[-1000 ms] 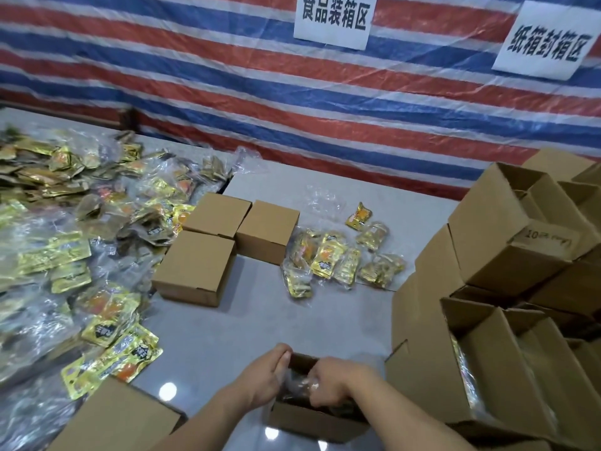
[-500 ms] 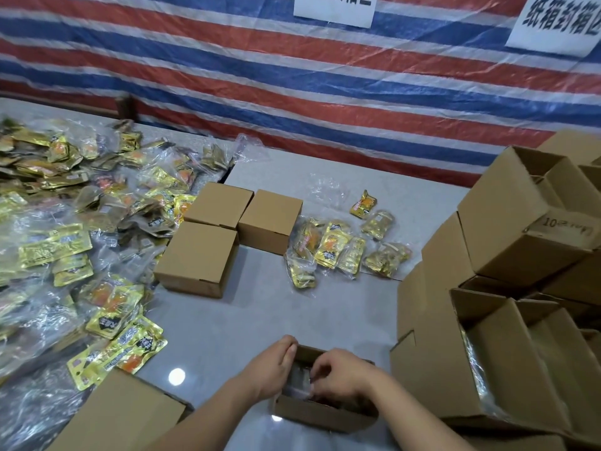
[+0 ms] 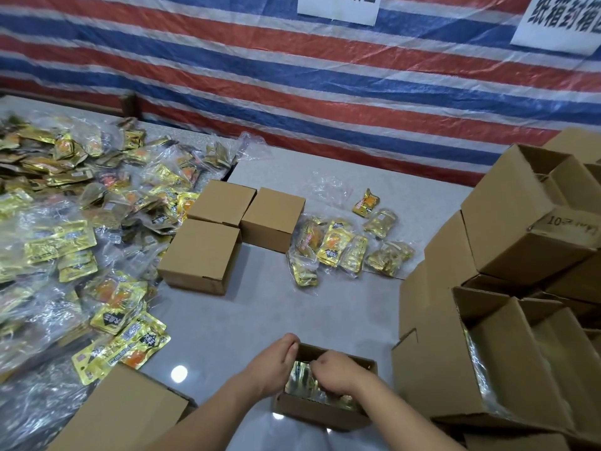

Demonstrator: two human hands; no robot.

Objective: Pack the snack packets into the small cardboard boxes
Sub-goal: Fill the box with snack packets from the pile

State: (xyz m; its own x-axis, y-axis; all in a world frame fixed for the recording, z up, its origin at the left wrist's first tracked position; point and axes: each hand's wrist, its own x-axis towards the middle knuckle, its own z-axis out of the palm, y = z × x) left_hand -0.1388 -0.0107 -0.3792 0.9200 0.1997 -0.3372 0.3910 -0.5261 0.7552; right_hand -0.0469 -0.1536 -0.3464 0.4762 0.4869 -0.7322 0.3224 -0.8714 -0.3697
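Both hands work inside the open small box (image 3: pixel 320 415) nearest the person: the left hand (image 3: pixel 271 369) curls its grip over the box's left wall, the right hand (image 3: pixel 336 374) pinches the gold snack packets (image 3: pixel 300 380) inside. Beyond the grip, three closed boxes (image 3: pixel 224 236) sit on the bench (image 3: pixel 260 314); loose packets (image 3: pixel 338 247) lie farther right.

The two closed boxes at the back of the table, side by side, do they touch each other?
Touching. In the head view the left back box and the right back box meet along one edge, with no table visible between them.
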